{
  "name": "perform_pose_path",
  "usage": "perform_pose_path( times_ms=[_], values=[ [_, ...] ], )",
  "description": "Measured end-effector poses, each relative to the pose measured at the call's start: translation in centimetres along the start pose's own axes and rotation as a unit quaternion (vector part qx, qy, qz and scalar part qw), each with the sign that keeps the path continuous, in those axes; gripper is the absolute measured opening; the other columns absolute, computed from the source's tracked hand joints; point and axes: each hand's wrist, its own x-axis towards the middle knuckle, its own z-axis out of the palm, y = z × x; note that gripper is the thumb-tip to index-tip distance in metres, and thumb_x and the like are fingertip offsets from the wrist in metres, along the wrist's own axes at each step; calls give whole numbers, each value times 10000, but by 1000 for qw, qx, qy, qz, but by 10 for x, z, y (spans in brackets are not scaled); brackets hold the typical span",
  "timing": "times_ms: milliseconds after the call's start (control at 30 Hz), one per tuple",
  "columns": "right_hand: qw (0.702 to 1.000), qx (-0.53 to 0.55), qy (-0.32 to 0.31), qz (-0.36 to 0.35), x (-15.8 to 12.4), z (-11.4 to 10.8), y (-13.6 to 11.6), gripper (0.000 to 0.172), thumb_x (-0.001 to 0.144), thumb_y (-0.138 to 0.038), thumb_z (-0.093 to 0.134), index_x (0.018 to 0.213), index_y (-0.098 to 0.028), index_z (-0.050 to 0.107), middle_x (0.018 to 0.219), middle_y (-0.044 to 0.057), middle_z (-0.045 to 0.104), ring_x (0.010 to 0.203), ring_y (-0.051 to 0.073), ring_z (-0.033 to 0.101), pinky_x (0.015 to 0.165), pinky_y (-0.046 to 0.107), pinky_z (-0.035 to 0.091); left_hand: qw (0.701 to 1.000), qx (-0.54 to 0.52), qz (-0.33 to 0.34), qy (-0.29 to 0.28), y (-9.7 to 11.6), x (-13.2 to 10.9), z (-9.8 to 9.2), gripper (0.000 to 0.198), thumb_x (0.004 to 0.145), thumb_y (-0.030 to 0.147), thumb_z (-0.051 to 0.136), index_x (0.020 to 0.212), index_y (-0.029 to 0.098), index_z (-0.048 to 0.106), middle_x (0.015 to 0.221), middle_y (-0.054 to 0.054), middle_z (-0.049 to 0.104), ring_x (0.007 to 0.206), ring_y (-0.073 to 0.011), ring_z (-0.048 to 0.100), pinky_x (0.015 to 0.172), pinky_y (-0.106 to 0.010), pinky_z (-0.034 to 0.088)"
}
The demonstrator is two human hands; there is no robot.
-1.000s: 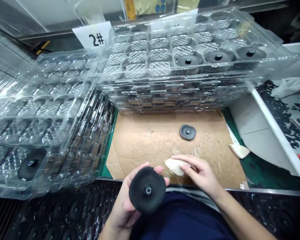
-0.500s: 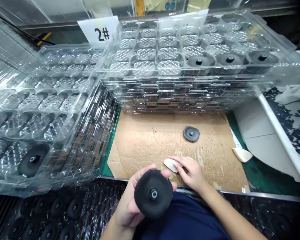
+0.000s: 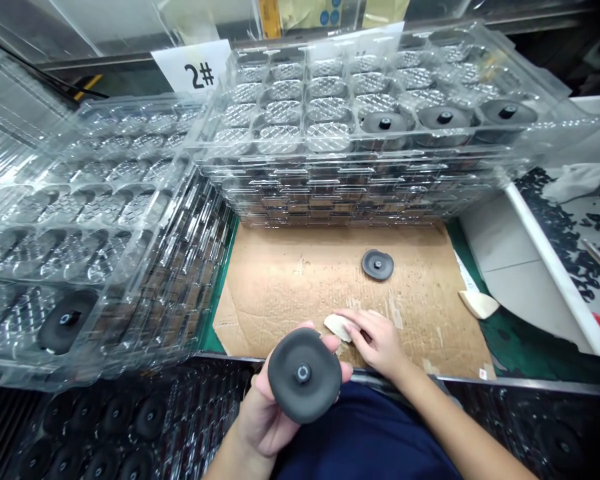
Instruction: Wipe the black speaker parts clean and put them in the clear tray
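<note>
Near the front edge of the cardboard, my left hand (image 3: 273, 417) grips a black rounded disc (image 3: 325, 393) with a short central stem, its stem side facing me. Its fingers wrap behind the rim and are partly hidden. To the right, my right hand (image 3: 375, 339) pinches a small cream-white pad (image 3: 338, 327), which is low over or touching the cardboard; I cannot tell which. A second black disc (image 3: 379, 275) lies on the cardboard (image 3: 270, 280), stem up, beyond my right hand.
Clear plastic tray stacks stand behind (image 3: 330, 137) and at left (image 3: 105, 257), a few cups holding black discs. A paper sign marked 2# (image 3: 193, 70) leans behind. At right lie a cream piece (image 3: 480, 305) and a white-edged bin (image 3: 563, 267) with small black parts. More discs fill trays (image 3: 100, 427) below.
The disc in my left hand has tilted slightly, showing its face more brightly. My right hand keeps its pinch on the pad. The whole view has shifted a little.
</note>
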Motion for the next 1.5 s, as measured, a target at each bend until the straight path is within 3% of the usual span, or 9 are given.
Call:
perform_pose_path(
  times_ms=[500,700,833,933,1033,1100,1200,1300,1500],
  values=[
    [1000,7,0,0,0,1,2,289,908,-244,404,1129,-198,584,948,72,679,781,175,613,684,306,446,995,-73,-52,-39,-9,3,-7,427,801,467,535,1193,303,569,1263,-2,581,1135,-199,549,912,-211,452],
    [1000,13,-9,16,-1,4,0,291,902,-235,418,1136,-192,587,944,74,684,781,182,619,689,320,445,996,-69,-51,21,-10,6,-10,405,807,446,503,1177,300,584,1250,-15,589,1183,-208,507,988,-253,400],
    [999,28,-21,36,7,-5,-1,280,888,-226,442,1101,-193,622,918,66,696,800,189,637,703,317,480,992,-34,-22,117,-10,5,-10,390,808,353,548,1186,262,583,1210,-58,616,1190,-248,497,1011,-324,391],
    [997,48,-23,58,19,-31,-22,244,884,-229,467,1048,-220,648,945,37,698,833,178,647,730,295,507,985,1,8,174,-11,3,-9,432,784,342,594,1211,284,557,1223,-58,606,1159,-267,523,988,-355,420],
    [995,60,47,61,23,-59,-68,279,907,-209,438,1152,-218,574,1099,39,645,978,171,599,839,309,480,977,64,53,197,-15,3,-3,478,755,318,639,1222,284,543,1228,-65,600,1135,-241,544,959,-319,445],
    [992,69,98,-37,21,-70,-102,306,885,-176,464,1179,-175,549,1012,56,662,886,173,604,801,318,483,975,92,51,198,-17,4,4,483,759,285,650,1228,274,536,1204,-70,614,1125,-219,551,948,-293,451],
    [988,56,75,-126,14,-75,-134,309,862,-100,457,1157,-100,548,853,65,668,729,160,598,682,296,497,976,109,27,187,-16,6,14,461,747,197,671,1187,283,566,1167,-51,637,1068,-208,590,924,-284,470],
    [989,29,52,-132,17,-76,-142,273,865,-82,447,1111,-90,564,821,61,657,709,158,594,654,287,499,976,125,65,167,-13,8,20,450,696,152,713,1111,293,612,1127,-5,659,1014,-186,620,866,-236,503],
    [972,38,120,-197,21,-66,-142,282,896,-132,409,1134,-60,542,749,73,645,651,160,583,591,289,490,974,141,87,157,-7,1,21,446,696,267,719,1128,274,608,1138,-24,654,1027,-197,610,859,-220,502]
  ],
)
